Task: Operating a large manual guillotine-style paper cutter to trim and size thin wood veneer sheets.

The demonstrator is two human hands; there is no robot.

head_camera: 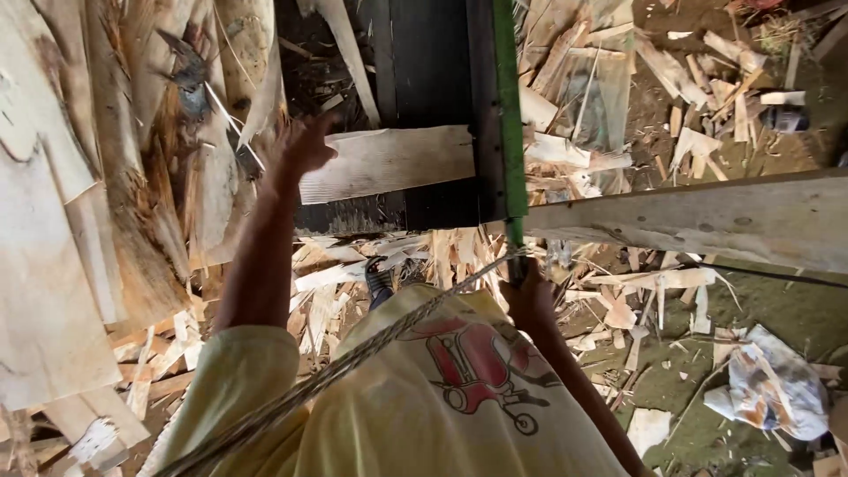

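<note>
My left hand (305, 146) reaches forward with fingers spread, touching the left end of a pale wood sheet (389, 161) that lies across a dark conveyor bed (428, 62). My right hand (528, 296) hangs low by the bottom of a green metal bar (507, 106) that edges the dark bed; its fingers are closed around the bar's lower end. A twisted rope (353, 358) runs diagonally across my yellow shirt (415, 397) toward that hand.
Stacked veneer sheets (79, 221) pile up at the left. A long grey plank (707, 221) crosses the right side. Wood scraps (636, 300) and splinters litter the dirt floor. A crumpled cloth bundle (773, 384) lies at the lower right.
</note>
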